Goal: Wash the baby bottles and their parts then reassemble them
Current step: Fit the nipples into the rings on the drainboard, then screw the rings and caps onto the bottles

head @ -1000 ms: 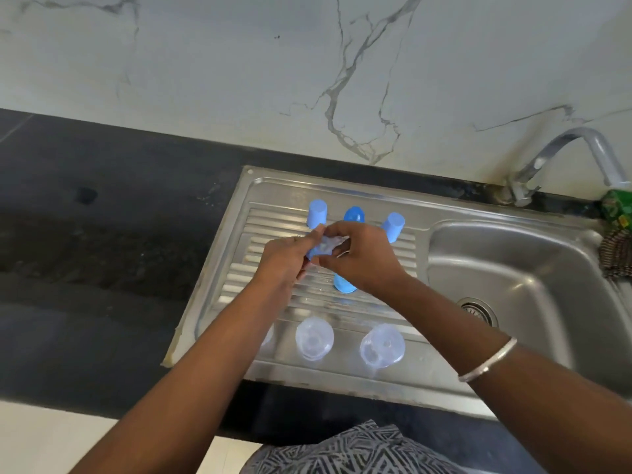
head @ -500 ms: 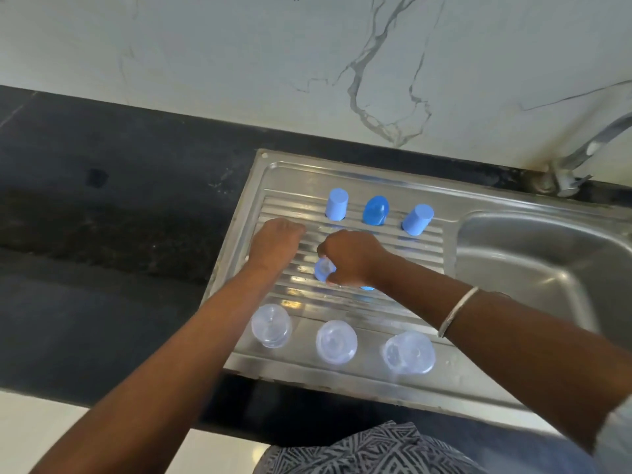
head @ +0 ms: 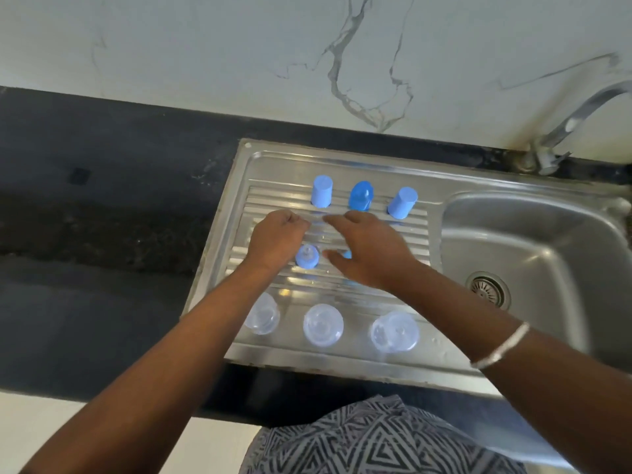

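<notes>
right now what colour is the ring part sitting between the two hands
Blue, with a clear nipple in its middle; the ring part shows best in the head view, on the ribbed drainboard.

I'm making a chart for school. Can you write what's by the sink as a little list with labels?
Place: steel drainboard beside the sink bowl
Back row: three blue bottles
Front row: three clear caps
Middle: blue ring with nipple
Left hand: curled, beside the ring
Right hand: open, fingers spread
Tap: no water visible
</notes>
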Tool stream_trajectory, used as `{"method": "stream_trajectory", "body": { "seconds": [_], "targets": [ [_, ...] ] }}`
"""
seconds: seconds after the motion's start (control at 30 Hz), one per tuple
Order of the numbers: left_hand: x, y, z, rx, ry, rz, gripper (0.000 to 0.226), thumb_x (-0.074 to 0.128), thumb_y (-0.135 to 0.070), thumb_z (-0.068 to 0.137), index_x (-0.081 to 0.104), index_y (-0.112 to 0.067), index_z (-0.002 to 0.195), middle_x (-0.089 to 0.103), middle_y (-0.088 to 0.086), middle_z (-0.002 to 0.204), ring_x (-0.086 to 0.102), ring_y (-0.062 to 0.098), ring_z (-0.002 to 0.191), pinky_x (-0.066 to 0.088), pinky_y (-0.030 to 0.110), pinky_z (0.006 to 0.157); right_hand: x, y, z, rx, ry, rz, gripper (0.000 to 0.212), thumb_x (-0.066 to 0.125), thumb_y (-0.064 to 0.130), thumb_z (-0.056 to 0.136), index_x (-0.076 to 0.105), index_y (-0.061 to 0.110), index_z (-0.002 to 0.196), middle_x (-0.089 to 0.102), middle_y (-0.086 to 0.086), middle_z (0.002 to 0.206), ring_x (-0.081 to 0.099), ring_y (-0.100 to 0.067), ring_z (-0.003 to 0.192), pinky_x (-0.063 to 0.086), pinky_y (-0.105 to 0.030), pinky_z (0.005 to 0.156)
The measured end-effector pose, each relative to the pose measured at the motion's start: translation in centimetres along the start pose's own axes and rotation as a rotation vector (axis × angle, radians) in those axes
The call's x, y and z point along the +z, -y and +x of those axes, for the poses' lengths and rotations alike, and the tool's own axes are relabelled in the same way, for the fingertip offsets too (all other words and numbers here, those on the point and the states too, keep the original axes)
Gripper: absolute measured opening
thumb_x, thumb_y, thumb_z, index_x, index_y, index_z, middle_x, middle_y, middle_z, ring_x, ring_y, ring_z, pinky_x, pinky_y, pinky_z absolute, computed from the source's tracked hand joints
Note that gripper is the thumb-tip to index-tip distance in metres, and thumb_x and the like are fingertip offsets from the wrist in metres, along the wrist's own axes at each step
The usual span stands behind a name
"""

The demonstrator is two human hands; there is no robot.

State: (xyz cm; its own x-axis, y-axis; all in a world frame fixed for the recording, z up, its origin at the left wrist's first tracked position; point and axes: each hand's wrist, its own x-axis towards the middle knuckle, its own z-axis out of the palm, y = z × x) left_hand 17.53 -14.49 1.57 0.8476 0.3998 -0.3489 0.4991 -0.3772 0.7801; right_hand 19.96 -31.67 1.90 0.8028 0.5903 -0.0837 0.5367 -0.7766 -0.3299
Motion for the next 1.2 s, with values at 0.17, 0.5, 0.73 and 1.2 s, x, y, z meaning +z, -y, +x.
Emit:
{"method": "stream_trajectory", "body": {
  "seconds": [0.17,0.5,0.73,1.2],
  "targets": [
    [1.8,-1.6,-2.5,0.057,0.074,-0.02,0.023,0.058,-0.029,0.091,0.064,-0.006,0.088,0.061,0.0,0.073,0.057,0.018,0.072,0.04,0.029,0.064,-1.9,-1.7,-8.2,0.223,-0.021,0.08,0.034,0.061,0.038,0.085,0.065,0.031,0.118,0.064,0.009,0.107,0.064,-0.021,0.099,0.054,-0.038,0.08],
    [5.7,-3.1,-6.9,0.098,0.139,-0.12,0.019,0.062,-0.028,0.087,0.07,-0.015,0.077,0.073,-0.005,0.083,0.066,0.017,0.087,0.05,0.035,0.077,0.1,-2.1,-13.6,0.175,0.177,0.008,0.065,0.066,0.066,0.078,0.047,0.043,0.136,0.053,0.008,0.129,0.053,-0.019,0.121,0.05,-0.038,0.093],
    [9.0,-3.8,-10.7,0.121,0.069,-0.29,0.015,0.063,-0.027,0.082,0.073,-0.016,0.083,0.073,0.001,0.084,0.065,0.014,0.077,0.048,0.031,0.072,-0.4,-6.0,-15.8,0.413,-0.179,0.515,0.04,0.085,0.041,0.068,0.063,0.024,0.097,0.063,0.01,0.088,0.058,-0.01,0.077,0.042,-0.018,0.067],
    [17.1,-3.4,-15.8,-0.026,0.057,-0.408,0.011,0.079,-0.03,0.081,0.076,-0.02,0.082,0.077,0.005,0.085,0.074,0.025,0.084,0.06,0.047,0.081,1.8,-12.8,-16.6,0.354,0.058,1.529,0.043,0.075,0.005,0.076,0.046,0.017,0.106,0.057,-0.01,0.104,0.063,-0.027,0.09,0.051,-0.033,0.065]
  ]
}}
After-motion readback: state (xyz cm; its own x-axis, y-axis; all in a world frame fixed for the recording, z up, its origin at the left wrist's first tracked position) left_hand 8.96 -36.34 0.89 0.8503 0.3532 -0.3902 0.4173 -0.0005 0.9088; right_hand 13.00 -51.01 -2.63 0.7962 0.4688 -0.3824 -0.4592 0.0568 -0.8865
